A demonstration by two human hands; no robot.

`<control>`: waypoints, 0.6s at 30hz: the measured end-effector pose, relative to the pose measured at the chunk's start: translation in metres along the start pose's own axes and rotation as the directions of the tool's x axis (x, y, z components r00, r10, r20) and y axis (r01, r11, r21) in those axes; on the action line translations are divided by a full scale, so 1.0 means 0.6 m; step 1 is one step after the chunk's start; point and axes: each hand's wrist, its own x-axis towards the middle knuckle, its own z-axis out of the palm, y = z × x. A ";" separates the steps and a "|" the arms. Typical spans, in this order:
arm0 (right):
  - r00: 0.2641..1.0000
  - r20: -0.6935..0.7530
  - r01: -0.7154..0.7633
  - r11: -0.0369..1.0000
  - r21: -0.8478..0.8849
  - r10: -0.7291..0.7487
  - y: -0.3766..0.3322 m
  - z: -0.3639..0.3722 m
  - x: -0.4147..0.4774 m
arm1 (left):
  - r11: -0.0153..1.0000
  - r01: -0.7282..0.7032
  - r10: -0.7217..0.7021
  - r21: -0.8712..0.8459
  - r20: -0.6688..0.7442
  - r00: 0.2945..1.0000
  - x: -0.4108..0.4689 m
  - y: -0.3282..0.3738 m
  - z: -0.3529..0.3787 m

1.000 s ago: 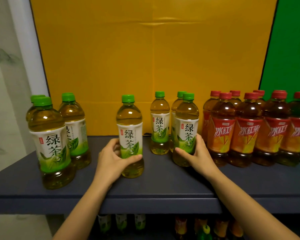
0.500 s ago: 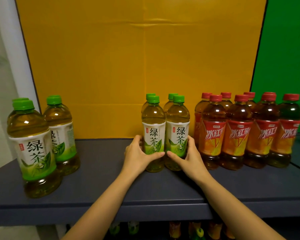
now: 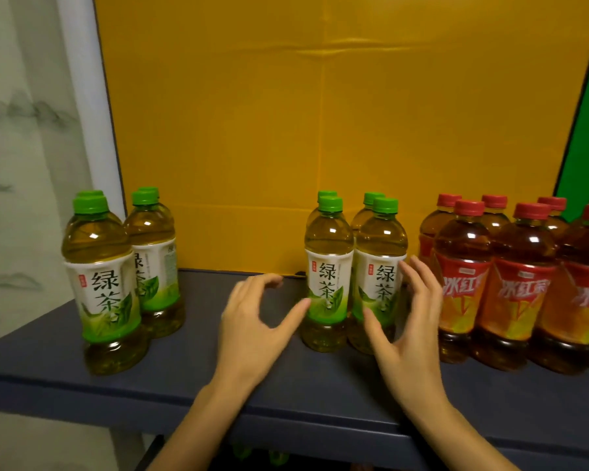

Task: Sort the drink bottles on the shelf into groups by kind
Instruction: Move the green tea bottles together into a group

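Both my left hand (image 3: 252,321) and right hand (image 3: 412,321) hang released beside the middle green tea bottles (image 3: 354,277), snug by the red iced tea bottles (image 3: 510,283), while the left green tea bottles (image 3: 116,277) wait apart on the shelf (image 3: 82,375)

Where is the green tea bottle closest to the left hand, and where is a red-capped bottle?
green tea bottle (image 3: 327,283): head view, on its white label.
red-capped iced tea bottle (image 3: 462,287): head view, on its red label.
left hand (image 3: 252,321): head view, on the back of the hand.
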 end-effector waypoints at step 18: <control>0.684 0.720 -0.358 0.914 0.190 0.119 -0.152 0.380 0.040 | 0.933 0.337 -0.322 0.125 -0.123 0.939 -0.019 -0.175 -0.260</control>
